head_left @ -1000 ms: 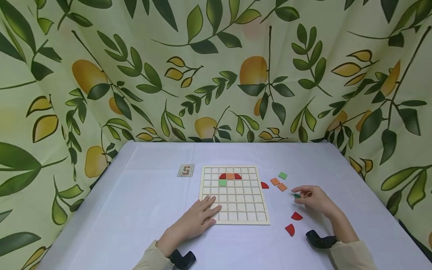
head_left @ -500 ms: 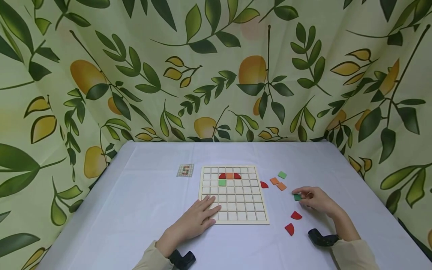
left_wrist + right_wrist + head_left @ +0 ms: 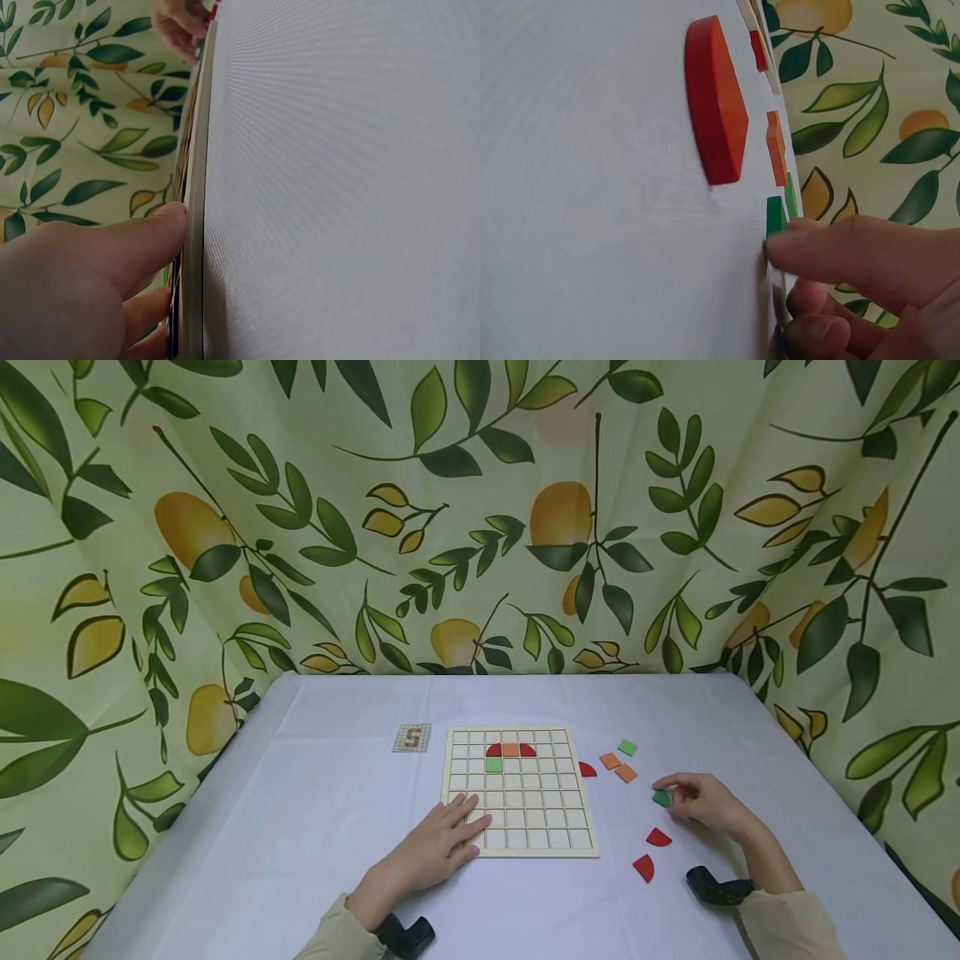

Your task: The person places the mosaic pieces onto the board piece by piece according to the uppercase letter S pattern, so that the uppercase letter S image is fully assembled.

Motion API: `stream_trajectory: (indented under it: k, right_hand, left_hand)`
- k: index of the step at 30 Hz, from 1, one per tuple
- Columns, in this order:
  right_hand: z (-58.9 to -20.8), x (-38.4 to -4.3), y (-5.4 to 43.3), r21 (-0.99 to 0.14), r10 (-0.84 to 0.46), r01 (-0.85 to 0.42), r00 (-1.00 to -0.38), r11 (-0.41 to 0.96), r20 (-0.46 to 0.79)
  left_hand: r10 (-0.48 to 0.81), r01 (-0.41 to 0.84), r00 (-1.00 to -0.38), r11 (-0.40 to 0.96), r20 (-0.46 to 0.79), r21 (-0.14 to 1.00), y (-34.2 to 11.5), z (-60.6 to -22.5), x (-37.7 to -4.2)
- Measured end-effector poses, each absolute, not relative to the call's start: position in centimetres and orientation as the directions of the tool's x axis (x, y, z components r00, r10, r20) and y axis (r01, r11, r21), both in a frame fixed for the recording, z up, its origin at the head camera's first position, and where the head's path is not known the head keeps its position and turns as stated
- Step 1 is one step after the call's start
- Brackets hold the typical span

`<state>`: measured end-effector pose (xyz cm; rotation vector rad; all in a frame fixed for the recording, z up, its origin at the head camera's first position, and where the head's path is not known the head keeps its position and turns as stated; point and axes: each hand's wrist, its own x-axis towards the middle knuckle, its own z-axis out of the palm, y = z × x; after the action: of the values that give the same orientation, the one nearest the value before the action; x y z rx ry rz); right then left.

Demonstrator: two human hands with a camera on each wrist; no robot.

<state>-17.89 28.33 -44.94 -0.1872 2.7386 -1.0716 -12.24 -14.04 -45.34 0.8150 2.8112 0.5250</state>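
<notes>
My left hand (image 3: 438,846) rests on the lower left corner of a pale wooden grid board (image 3: 547,857), its fingers spread over the cells. In the left wrist view the thumb (image 3: 150,240) lies along the board's edge. To the right of the board, my right hand (image 3: 705,802) pinches a dark green tile (image 3: 662,798) between thumb and fingers, low over the table. The right wrist view shows the thumb covering part of this green tile (image 3: 775,214), so its full shape is hidden. Red quarter-round tiles (image 3: 659,837) lie just below that hand.
On the board sit two red quarter-rounds, an orange square (image 3: 511,750) between them and a light green square (image 3: 493,765). Loose orange squares (image 3: 626,772), a light green square (image 3: 627,747) and a red piece (image 3: 587,769) lie right. A small pattern card (image 3: 412,738) lies left.
My right hand has shifted slightly right, and the dark green tile has turned in its fingers, showing more of itself. My left hand stays on the board.
</notes>
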Motion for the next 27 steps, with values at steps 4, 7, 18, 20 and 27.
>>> stream_trajectory:
  k: [4,7,18,20,27]
  right_hand:
    - [-45.0,-18.0,28.0,-0.652,-0.106,0.007,-0.985,0.758,-0.134]
    - [-45.1,-18.0,27.9,-0.635,-0.064,0.047,-0.986,0.771,-0.151]
    - [-45.5,-17.9,28.9,-0.712,-0.242,-0.090,-0.963,0.696,-0.115]
    - [-45.5,-17.8,29.0,-0.720,-0.260,-0.101,-0.959,0.687,-0.113]
    - [-45.5,-17.7,29.0,-0.707,-0.231,-0.088,-0.967,0.701,-0.108]
  left_hand:
    - [0.541,0.480,-0.839,0.787,-0.061,0.387,-14.1,-45.2,-12.2]
    - [0.543,0.483,-0.837,0.786,-0.060,0.386,-14.1,-45.2,-12.1]
    - [0.540,0.482,-0.840,0.788,-0.053,0.383,-14.1,-45.4,-12.3]
    - [0.540,0.482,-0.840,0.790,-0.055,0.380,-14.1,-45.4,-12.3]
    - [0.544,0.490,-0.837,0.790,-0.053,0.369,-14.0,-45.4,-12.2]
